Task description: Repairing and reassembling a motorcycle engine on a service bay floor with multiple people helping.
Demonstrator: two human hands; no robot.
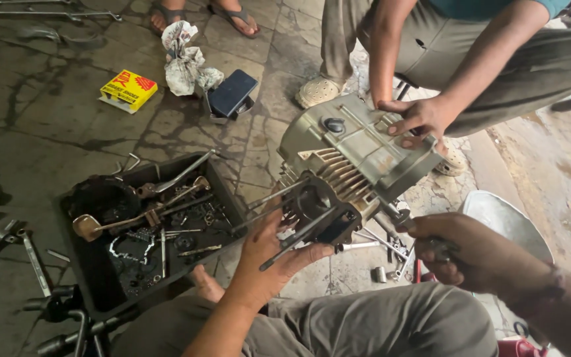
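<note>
1 engine block [358, 155] w/ 4 long studs [297, 233], 3 hands on it, 1 black parts tray [94, 264], 1 yellow box [128, 90], 1 phone [232, 92], 1 crumpled rag [183, 59], 1 metal bowl [507, 221], 2 sandalled feet [203, 14]

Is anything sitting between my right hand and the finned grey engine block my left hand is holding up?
Nothing visible. The right hand is just right of the finned grey metal engine block, gripping a small metal tool, with only open air between. The left hand supports the block from below among its long studs; another person's hand rests on top.
</note>
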